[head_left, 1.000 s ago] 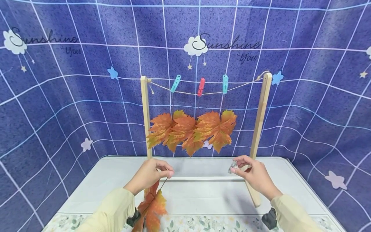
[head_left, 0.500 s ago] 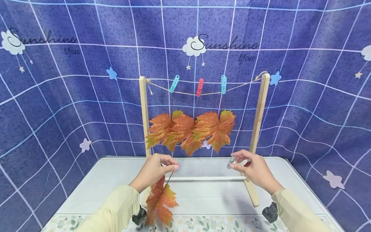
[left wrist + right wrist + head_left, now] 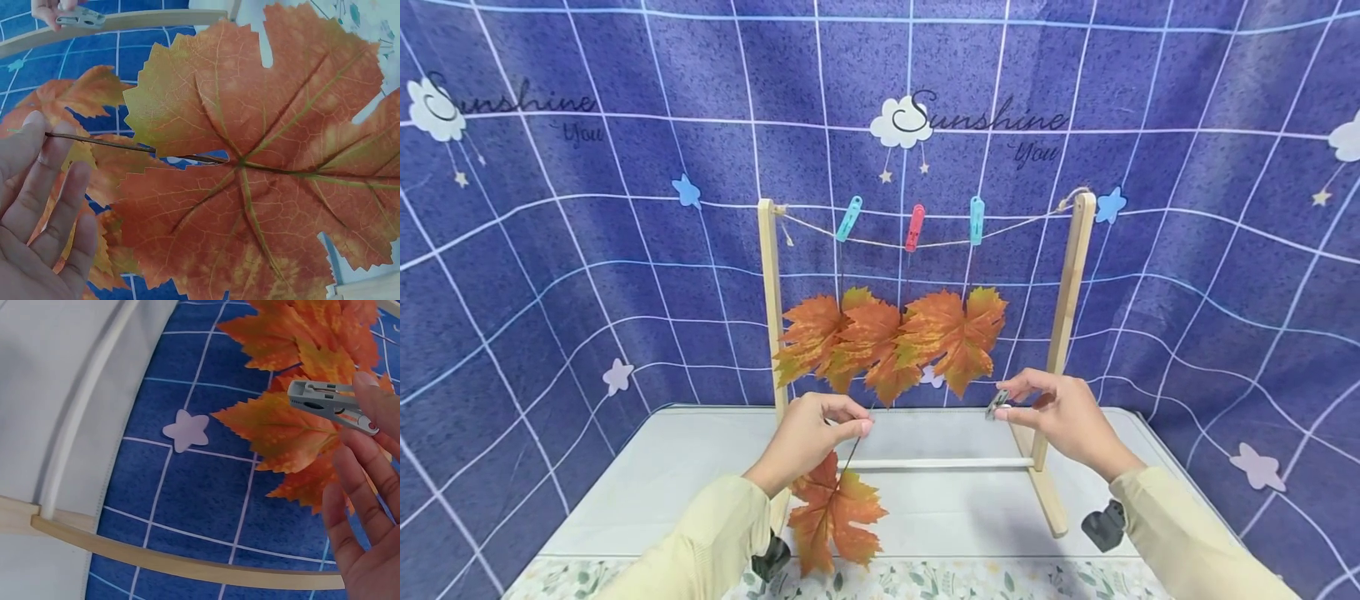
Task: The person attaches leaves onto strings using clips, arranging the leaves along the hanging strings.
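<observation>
My left hand (image 3: 812,437) pinches the thin brown stem (image 3: 112,142) of an orange autumn leaf (image 3: 837,517) between thumb and forefinger. The leaf hangs below that hand, its veined face filling much of the left wrist view. Between thumb and fingertips, my right hand (image 3: 1060,412) pinches a grey clothespin (image 3: 325,400) by one end. Above both hands a twine line (image 3: 880,242) runs between two posts. Two teal clothespins (image 3: 849,219) and a red clothespin (image 3: 914,228) sit on it, with orange leaves (image 3: 955,337) hanging by their stems underneath.
The wooden frame has a left post (image 3: 770,283), a right post (image 3: 1067,283) and a white crossbar (image 3: 940,463) low down. It stands on a white table (image 3: 955,517) with a floral cloth (image 3: 970,577) at the front. A blue grid-patterned curtain (image 3: 587,275) hangs behind.
My left hand has moved right and slightly up, bringing the leaf along to the front of the frame. My right hand has risen a little with the grey clothespin.
</observation>
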`<action>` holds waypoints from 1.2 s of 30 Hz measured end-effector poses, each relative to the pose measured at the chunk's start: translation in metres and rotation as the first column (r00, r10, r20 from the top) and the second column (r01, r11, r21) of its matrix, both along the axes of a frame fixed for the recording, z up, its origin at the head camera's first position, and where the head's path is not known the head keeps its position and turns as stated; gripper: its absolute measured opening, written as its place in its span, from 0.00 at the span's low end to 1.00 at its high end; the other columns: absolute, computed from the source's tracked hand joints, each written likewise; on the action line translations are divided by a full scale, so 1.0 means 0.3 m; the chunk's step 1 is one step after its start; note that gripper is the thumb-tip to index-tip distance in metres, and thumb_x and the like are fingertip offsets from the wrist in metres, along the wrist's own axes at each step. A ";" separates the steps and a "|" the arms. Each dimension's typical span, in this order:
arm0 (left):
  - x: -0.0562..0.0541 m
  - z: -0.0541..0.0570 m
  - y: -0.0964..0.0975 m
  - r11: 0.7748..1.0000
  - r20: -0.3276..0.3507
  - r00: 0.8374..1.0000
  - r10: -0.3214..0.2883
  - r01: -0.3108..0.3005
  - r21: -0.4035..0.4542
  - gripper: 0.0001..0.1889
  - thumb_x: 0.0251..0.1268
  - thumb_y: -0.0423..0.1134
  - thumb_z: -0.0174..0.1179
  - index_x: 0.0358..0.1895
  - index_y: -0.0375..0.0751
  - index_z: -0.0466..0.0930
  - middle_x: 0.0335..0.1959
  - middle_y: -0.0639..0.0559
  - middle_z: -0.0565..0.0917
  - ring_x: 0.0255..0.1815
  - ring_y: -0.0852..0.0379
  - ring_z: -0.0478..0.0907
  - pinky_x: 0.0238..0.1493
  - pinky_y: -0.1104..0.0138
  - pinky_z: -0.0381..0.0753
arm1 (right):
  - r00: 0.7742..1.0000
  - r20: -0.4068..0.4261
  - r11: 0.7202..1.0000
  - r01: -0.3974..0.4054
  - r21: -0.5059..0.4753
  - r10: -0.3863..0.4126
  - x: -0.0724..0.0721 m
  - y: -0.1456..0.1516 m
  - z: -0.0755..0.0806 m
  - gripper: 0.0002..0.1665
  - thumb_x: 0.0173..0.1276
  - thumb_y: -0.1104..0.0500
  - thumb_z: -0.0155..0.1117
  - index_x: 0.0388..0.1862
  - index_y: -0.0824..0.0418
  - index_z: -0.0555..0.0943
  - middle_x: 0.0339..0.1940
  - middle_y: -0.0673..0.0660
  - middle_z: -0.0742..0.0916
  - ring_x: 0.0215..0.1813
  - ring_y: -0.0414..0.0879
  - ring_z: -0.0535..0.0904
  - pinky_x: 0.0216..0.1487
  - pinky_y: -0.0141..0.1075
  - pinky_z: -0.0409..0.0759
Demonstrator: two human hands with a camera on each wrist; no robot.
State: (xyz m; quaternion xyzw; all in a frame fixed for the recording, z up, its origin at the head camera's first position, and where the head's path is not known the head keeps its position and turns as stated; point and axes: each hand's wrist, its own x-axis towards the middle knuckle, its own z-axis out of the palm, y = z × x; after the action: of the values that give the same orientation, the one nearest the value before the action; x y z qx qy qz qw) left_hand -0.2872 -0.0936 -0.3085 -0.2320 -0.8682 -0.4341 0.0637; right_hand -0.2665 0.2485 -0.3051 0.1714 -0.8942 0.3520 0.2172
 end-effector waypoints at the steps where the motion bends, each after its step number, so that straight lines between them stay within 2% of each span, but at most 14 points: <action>1: 0.001 0.002 0.005 1.000 0.003 1.000 0.000 0.000 0.004 0.02 0.65 0.41 0.70 0.36 0.51 0.91 0.31 0.60 0.88 0.38 0.60 0.82 0.33 0.61 0.77 | 1.000 0.000 1.000 0.001 0.000 -0.001 0.000 0.001 0.005 0.13 0.58 0.57 0.80 0.43 0.52 0.90 0.38 0.51 0.90 0.40 0.47 0.84 0.39 0.35 0.82; 8: 0.006 0.021 0.033 1.000 -0.004 1.000 0.010 -0.010 0.015 0.02 0.65 0.42 0.70 0.35 0.51 0.91 0.29 0.62 0.88 0.37 0.60 0.82 0.36 0.61 0.77 | 1.000 -0.025 1.000 -0.002 -0.009 0.002 0.001 0.009 0.044 0.13 0.58 0.55 0.81 0.42 0.53 0.90 0.38 0.50 0.90 0.38 0.44 0.84 0.39 0.36 0.82; 15: 0.009 0.037 0.064 0.998 -0.010 1.000 0.021 -0.020 0.060 0.02 0.65 0.39 0.70 0.35 0.48 0.91 0.30 0.60 0.89 0.36 0.61 0.84 0.38 0.61 0.78 | 1.000 -0.008 1.000 0.004 -0.024 -0.004 -0.008 0.019 0.078 0.13 0.59 0.56 0.80 0.43 0.54 0.90 0.35 0.50 0.90 0.33 0.44 0.84 0.37 0.35 0.81; 21: 0.013 0.046 0.090 0.996 -0.037 0.998 0.043 -0.040 0.076 0.02 0.65 0.38 0.70 0.36 0.46 0.91 0.31 0.58 0.89 0.37 0.61 0.84 0.40 0.61 0.80 | 1.000 0.028 0.999 0.004 -0.043 -0.002 -0.005 0.021 0.105 0.13 0.61 0.55 0.79 0.44 0.55 0.90 0.39 0.52 0.90 0.35 0.46 0.84 0.38 0.35 0.81; 26: 0.016 0.056 0.115 0.994 -0.026 0.997 0.067 -0.065 0.087 0.02 0.65 0.39 0.70 0.35 0.47 0.91 0.31 0.59 0.89 0.37 0.60 0.84 0.42 0.60 0.81 | 0.999 0.037 0.999 0.005 -0.034 -0.004 -0.007 0.027 0.126 0.15 0.61 0.53 0.79 0.46 0.55 0.90 0.37 0.52 0.89 0.36 0.46 0.85 0.39 0.36 0.81; 31: 0.014 0.070 0.146 0.995 -0.029 0.998 0.059 -0.056 0.087 0.02 0.66 0.40 0.70 0.36 0.48 0.91 0.32 0.57 0.89 0.38 0.59 0.85 0.43 0.58 0.81 | 1.000 0.027 1.000 0.006 -0.026 -0.005 -0.002 0.043 0.151 0.14 0.63 0.54 0.78 0.46 0.56 0.89 0.38 0.52 0.90 0.39 0.47 0.84 0.40 0.34 0.81; 36: 0.002 0.080 0.177 0.996 -0.038 0.998 0.048 -0.045 0.075 0.03 0.66 0.41 0.70 0.37 0.49 0.91 0.31 0.58 0.89 0.37 0.60 0.85 0.40 0.60 0.80 | 1.000 0.015 1.000 0.005 -0.023 -0.004 -0.001 0.059 0.173 0.13 0.64 0.54 0.76 0.47 0.56 0.89 0.38 0.52 0.89 0.39 0.47 0.83 0.41 0.33 0.81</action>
State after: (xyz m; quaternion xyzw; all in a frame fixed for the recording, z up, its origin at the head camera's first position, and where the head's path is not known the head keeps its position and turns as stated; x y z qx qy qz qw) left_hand -0.2868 -0.0406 -0.2845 -0.2176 -0.8552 -0.4598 0.0995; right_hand -0.2667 0.2663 -0.2531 0.1642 -0.8921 0.3629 0.2132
